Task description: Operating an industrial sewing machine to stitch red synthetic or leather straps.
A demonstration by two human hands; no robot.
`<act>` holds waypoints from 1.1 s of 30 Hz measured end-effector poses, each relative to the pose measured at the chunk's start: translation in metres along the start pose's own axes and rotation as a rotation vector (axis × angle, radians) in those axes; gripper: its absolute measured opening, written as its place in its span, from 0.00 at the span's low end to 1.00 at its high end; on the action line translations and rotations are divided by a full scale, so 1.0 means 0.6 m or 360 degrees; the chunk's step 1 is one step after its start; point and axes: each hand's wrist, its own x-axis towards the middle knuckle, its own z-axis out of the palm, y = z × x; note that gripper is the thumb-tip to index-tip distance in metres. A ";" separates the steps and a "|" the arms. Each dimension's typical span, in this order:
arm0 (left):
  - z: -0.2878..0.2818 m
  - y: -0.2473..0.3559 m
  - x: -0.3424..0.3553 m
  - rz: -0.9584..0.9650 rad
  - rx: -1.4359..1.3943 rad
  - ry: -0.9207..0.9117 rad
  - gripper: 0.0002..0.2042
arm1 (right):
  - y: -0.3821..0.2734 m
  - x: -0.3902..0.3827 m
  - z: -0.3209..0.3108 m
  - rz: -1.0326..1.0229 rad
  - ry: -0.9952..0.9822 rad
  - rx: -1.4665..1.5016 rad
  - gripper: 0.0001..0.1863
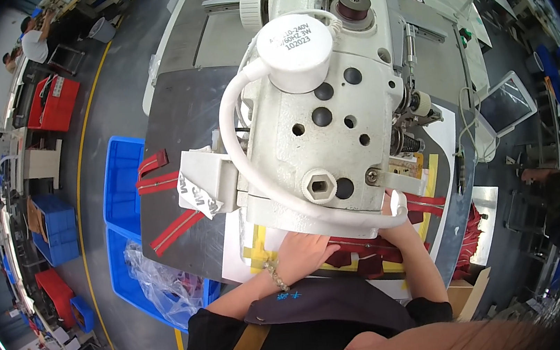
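Head view: left hand flat on dark red fabric, right hand grip hidden behind sewing machine.

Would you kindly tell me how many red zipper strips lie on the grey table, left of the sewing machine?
3: one red zipper strip nearest the blue bin, one just below it, one slanting by the table's front edge. The machine may hide more.

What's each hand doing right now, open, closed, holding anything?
Left hand: open, flat on the dark red fabric.
Right hand: mostly hidden behind the sewing machine; grip cannot be told.
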 end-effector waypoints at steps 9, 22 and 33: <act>-0.009 0.007 0.005 -0.0139 -0.0147 -0.0202 0.20 | 0.037 -0.019 0.022 -0.0077 -0.0154 0.0151 0.17; -0.017 0.015 0.013 -0.0108 -0.0158 -0.0045 0.14 | 0.025 -0.014 0.024 0.0052 -0.0050 0.0248 0.19; -0.002 0.013 0.007 -0.0080 -0.0096 -0.0019 0.16 | 0.031 -0.020 0.030 0.0160 -0.0042 0.0387 0.19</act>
